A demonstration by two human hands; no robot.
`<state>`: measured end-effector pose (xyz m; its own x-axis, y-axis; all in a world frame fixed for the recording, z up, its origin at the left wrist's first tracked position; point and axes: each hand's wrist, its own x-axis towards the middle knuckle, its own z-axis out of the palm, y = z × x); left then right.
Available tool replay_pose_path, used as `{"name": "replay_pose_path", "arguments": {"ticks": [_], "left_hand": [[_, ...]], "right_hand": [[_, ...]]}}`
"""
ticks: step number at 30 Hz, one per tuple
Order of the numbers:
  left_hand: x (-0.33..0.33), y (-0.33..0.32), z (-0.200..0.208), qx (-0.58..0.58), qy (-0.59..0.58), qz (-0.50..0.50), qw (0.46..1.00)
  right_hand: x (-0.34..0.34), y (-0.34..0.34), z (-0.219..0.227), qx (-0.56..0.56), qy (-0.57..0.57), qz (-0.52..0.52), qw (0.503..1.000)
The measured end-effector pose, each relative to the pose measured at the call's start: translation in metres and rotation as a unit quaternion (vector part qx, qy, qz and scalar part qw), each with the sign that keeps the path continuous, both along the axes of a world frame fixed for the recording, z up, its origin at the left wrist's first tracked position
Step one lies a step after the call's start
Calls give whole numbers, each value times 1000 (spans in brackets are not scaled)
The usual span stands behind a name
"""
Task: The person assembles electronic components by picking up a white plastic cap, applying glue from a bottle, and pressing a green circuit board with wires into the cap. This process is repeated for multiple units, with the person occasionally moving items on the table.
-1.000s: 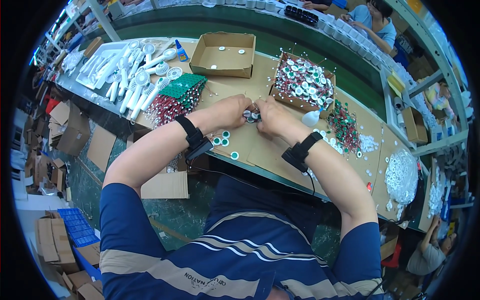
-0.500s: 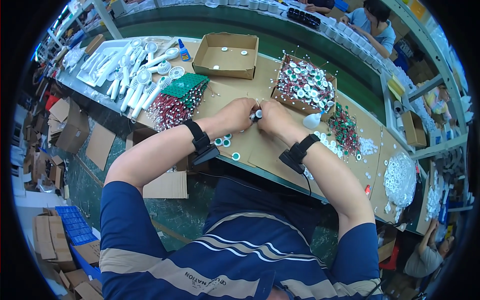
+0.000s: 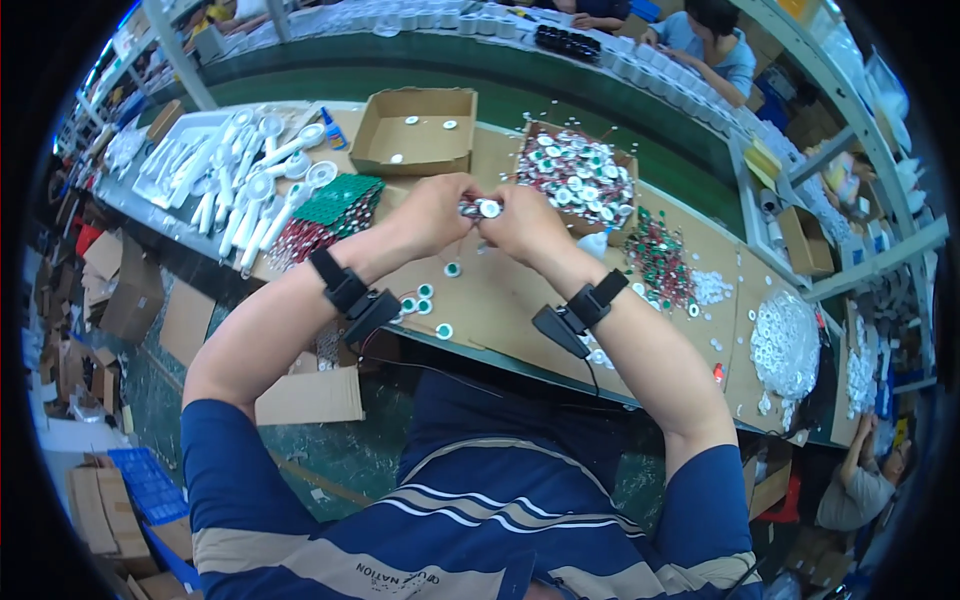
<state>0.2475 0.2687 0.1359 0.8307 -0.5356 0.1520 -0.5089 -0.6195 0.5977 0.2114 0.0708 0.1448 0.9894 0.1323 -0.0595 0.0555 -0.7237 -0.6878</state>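
My left hand (image 3: 442, 212) and my right hand (image 3: 522, 222) meet above the cardboard-covered table, fingers closed and pinched together. Between them they grip small white round discs (image 3: 488, 208) with thin dark red wires; fingers partly cover these, and the exact number is unclear. Below my hands is a white-rimmed disc with a green centre (image 3: 452, 269), a thin wire running up from it toward my fingers. Several similar green-centred discs (image 3: 425, 291) lie near the table's front edge, beside my left forearm. To the right of my right hand, a white squeeze bottle (image 3: 594, 243) stands partly hidden.
Behind my hands sits an open cardboard box (image 3: 410, 165) with a few discs inside. A second box holds heaped wired discs (image 3: 575, 180). Green circuit sheets (image 3: 340, 198), white handheld fans (image 3: 262, 187) and a blue glue bottle (image 3: 334, 130) lie left; bagged white rings (image 3: 785, 345) lie right.
The whole view has shifted and turned a little. My hands have lifted slightly, turning the discs between them, and a green-centred disc now shows below my fingers.
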Motion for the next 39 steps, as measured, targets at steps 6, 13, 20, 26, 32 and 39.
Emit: {"name": "replay_pose_path", "arguments": {"ticks": [6, 13, 20, 26, 32, 39], "left_hand": [[14, -22, 49, -1, 54, 6, 999], [63, -99, 71, -29, -31, -44, 998], [72, -153, 46, -42, -31, -73, 996], [64, -118, 53, 10, -28, -43, 999], [33, -18, 52, 30, -71, -26, 997], [-39, 64, 52, 86, 2, 6, 996]], "right_hand": [[10, -19, 32, 58, -14, -46, 997], [47, -92, 48, 102, -61, -114, 986], [62, -153, 31, 54, -70, -173, 981], [44, -163, 34, -117, -74, -159, 978], [25, -159, 34, -239, -188, -170, 937], [-4, -129, 51, -195, -361, -64, 910]]}}
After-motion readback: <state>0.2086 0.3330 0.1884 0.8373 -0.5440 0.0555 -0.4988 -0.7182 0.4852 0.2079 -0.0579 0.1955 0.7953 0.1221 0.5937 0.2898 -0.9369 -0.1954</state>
